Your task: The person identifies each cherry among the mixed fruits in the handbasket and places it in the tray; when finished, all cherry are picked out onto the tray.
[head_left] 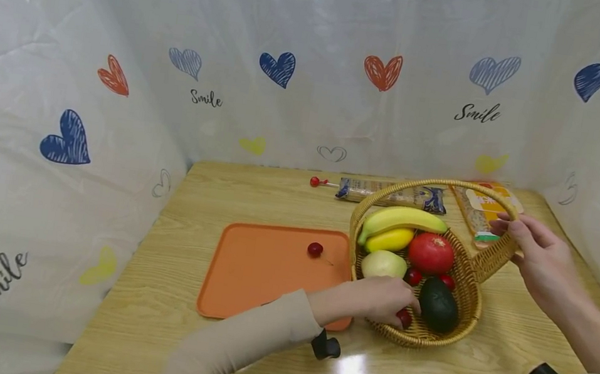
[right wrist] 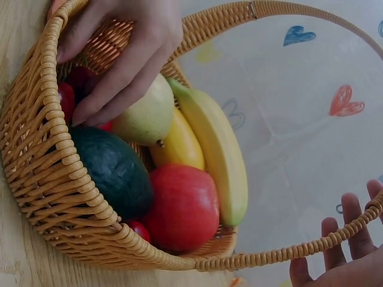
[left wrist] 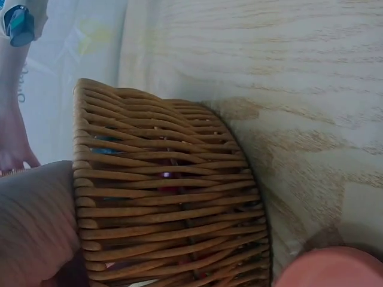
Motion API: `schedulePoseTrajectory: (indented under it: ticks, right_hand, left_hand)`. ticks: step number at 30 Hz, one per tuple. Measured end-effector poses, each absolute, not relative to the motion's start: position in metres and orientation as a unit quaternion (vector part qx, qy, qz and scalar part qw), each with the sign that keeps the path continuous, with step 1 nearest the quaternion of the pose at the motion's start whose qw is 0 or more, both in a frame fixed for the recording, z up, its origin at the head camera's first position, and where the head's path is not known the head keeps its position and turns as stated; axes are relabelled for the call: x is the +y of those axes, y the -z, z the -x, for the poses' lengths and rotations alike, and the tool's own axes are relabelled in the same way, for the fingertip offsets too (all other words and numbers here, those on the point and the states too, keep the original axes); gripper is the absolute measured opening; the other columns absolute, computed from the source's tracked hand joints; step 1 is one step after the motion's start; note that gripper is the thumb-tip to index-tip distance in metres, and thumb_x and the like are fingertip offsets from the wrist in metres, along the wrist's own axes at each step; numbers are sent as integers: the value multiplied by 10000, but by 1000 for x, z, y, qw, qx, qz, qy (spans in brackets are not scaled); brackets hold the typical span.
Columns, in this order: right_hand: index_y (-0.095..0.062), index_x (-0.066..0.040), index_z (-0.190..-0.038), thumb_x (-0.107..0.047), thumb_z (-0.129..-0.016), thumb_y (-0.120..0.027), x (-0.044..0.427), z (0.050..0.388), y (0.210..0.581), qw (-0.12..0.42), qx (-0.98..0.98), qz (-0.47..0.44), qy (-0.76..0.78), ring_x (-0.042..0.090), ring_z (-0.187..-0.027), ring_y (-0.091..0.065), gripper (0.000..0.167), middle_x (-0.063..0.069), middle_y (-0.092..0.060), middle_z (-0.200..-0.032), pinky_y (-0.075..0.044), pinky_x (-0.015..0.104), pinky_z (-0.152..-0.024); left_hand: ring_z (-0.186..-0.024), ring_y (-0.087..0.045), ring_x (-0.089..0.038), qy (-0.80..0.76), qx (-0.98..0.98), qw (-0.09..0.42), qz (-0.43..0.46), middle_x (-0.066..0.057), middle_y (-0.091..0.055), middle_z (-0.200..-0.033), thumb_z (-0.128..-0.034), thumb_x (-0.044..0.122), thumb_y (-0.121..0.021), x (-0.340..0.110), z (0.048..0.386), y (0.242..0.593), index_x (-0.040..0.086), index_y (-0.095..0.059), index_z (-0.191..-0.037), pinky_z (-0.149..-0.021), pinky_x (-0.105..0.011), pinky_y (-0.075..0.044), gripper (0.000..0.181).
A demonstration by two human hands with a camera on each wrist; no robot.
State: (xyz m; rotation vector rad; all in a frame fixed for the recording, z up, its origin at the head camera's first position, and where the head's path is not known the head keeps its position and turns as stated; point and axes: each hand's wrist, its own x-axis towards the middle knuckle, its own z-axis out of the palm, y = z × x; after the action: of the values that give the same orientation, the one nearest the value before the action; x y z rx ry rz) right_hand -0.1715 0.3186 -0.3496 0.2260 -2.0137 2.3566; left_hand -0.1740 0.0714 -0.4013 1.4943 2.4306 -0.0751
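Note:
A wicker basket [head_left: 473, 317] stands on the table, holding a banana [head_left: 405, 221], a smaller yellow fruit [head_left: 391, 240], a red pomegranate [head_left: 431, 253], a pale green pear [right wrist: 146, 113], a dark green avocado [head_left: 438, 306] and several cherries [head_left: 412, 276]. Over the near rim my left hand [head_left: 382, 297] reaches inside, its fingers at the dark red cherries [right wrist: 67, 100] beside the avocado. Thumb and fingers look spread apart in the right wrist view. My right hand [head_left: 544, 254] holds the basket handle [head_left: 512, 210] at its right side, fingers behind it.
Left of the basket lies an orange tray [head_left: 255, 269] with one stemmed cherry [head_left: 315, 250] on it. Behind are a long packet [head_left: 390, 194], a red ball on a stick [head_left: 314, 181] and an orange-and-yellow bag [head_left: 480, 204]. Patterned curtains [head_left: 313, 87] enclose the table.

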Motion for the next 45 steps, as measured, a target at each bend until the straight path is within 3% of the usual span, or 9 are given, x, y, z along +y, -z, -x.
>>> schedulePoseTrajectory:
  ticks: [6, 13, 19, 25, 35, 45]
  right_hand:
    - [-595, -91, -1168, -224, -980, -498, 318, 171, 350, 16, -653, -67, -754, 13, -1044, -554, 250, -62, -660, -1060, -344, 200, -785]
    - [-593, -108, -1172, -227, -981, -497, 316, 171, 350, 19, -656, -65, -751, 8, -1048, -548, 245, -67, -653, -1071, -353, 192, -776]
    - [-606, -119, -1163, -229, -979, -501, 317, 170, 350, 27, -661, -63, -747, 13, -1043, -550, 239, -72, -667, -1037, -371, 194, -758]
    - [-600, -96, -1155, -228, -976, -508, 316, 171, 350, 28, -660, -64, -748, 17, -1044, -561, 241, -60, -660, -1053, -385, 193, -755]
    - [-606, -74, -1121, -208, -978, -506, 317, 171, 350, 28, -650, -70, -756, 26, -1035, -578, 221, -47, -661, -1048, -402, 185, -755]
    - [-587, -53, -1106, -176, -993, -478, 319, 172, 349, 12, -638, -80, -765, 15, -1035, -577, 199, -40, -655, -1055, -394, 178, -744]
  left_hand:
    - [-829, -554, 29, 27, 844, 182, -504, 157, -636, -943, -848, 313, -714, 76, 175, 404, 268, -677, -1159, -725, -102, -411, 317]
    - [-900, -547, 30, 41, 849, 196, -490, 171, -627, -967, -853, 249, -716, 81, 176, 408, 293, -696, -1116, -765, -95, -403, 267]
    - [-839, -543, 21, 43, 855, 196, -479, 165, -606, -886, -830, 146, -734, 89, 175, 409, 276, -711, -1042, -701, -99, -420, 249]
    - [-861, -535, 20, 43, 856, 192, -478, 159, -603, -922, -809, 165, -759, 89, 177, 411, 266, -709, -1042, -706, -95, -414, 258]
    - [-873, -481, -2, 37, 827, 152, -540, 121, -542, -898, -862, 177, -694, 84, 176, 405, 234, -688, -1032, -723, -89, -366, 179]
    - [-976, -495, -31, 2, 819, 103, -564, 51, -561, -1103, -903, 194, -638, 65, 173, 387, 225, -658, -1166, -817, -89, -362, 265]
